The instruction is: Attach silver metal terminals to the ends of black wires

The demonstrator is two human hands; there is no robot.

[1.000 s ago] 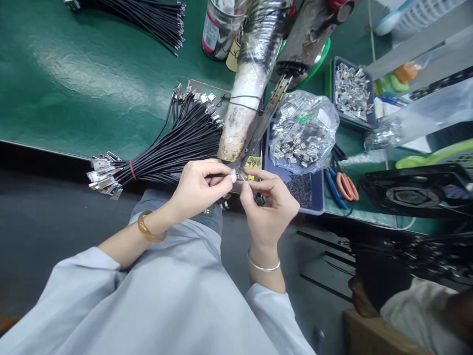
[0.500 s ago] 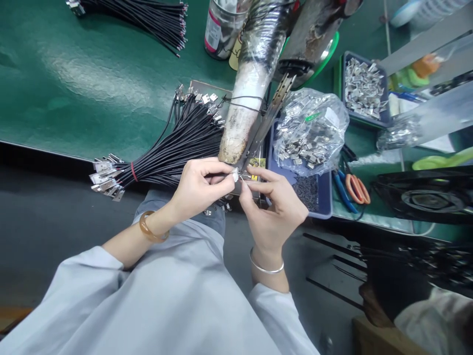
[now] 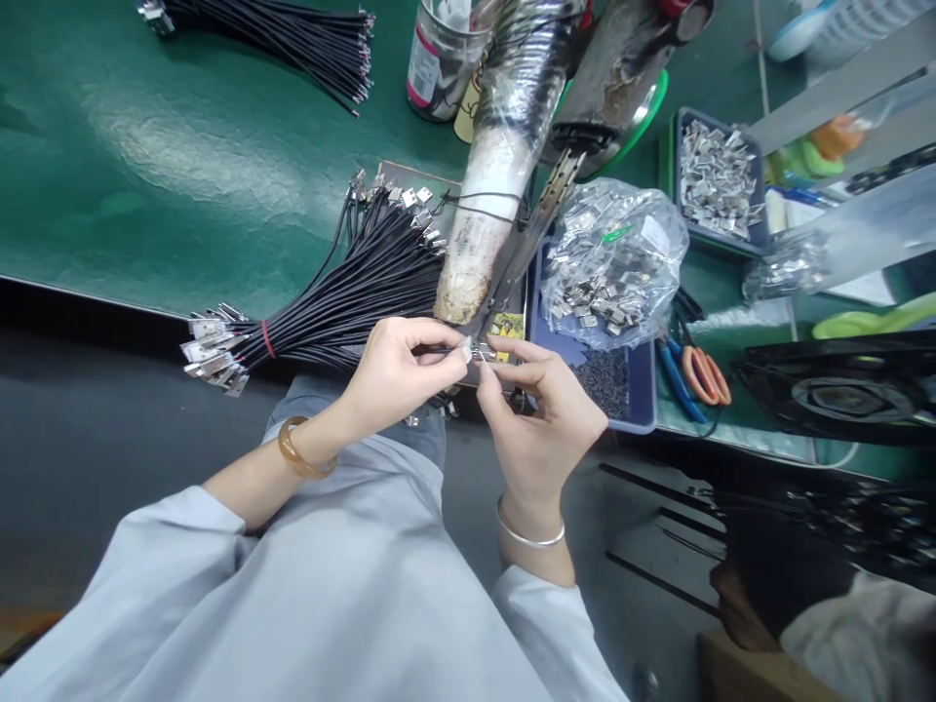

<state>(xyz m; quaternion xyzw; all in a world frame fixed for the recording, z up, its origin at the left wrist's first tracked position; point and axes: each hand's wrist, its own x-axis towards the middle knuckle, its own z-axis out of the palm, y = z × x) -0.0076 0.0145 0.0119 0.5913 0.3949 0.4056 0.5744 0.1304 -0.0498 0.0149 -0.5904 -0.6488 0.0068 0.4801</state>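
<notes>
My left hand is closed in a pinch on a black cable, mostly hidden by the fingers. White material shows at its fingertips. My right hand pinches a small metal connector at the cable's end, its thumb below and fingers above. Fine detail of the connector is too small to make out. Both hands meet just below the tip of a white, plastic-wrapped tube. Left of them lies a bundle of black cables with metal connectors, tied by a red band.
A blue tray holds small black parts and a plastic bag of metal shells. Behind stands a bin of metal pieces. Orange-handled pliers lie to the right. Another cable bundle rests far left. Another person's head shows lower right.
Both hands stay nearly in place, with only slight finger shifts at the connector. The whole view has moved very slightly.
</notes>
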